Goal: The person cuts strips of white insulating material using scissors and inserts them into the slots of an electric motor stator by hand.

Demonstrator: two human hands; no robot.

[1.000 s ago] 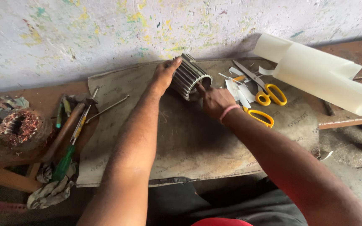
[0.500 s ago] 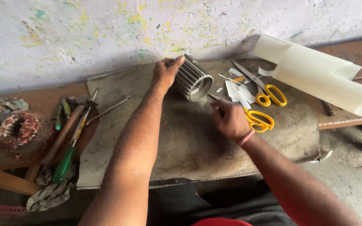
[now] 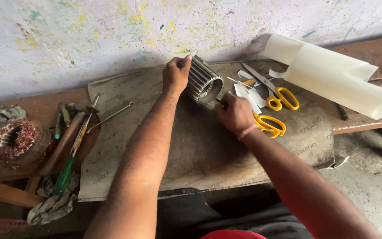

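Note:
A grey slotted metal motor core point(image 3: 204, 81) lies on its side on a worn sack cloth point(image 3: 200, 150) spread over the bench. My left hand point(image 3: 176, 74) grips its far left end and holds it steady. My right hand point(image 3: 234, 113) is closed around a thin metal rod whose tip points at the core's open end. Yellow-handled scissors point(image 3: 276, 98) and several small pale paper strips point(image 3: 248, 93) lie just right of my right hand.
A roll of cream insulating paper point(image 3: 332, 73) lies at the back right. On the left sit a copper-wound stator point(image 3: 16, 139), a green-handled screwdriver point(image 3: 69, 166), a wooden-handled hammer point(image 3: 63, 141) and a rag point(image 3: 51, 206). A paint-flecked wall stands behind the bench.
My right hand drew back from the core toward the scissors, then came back to the core's open end. My left hand stayed on the core.

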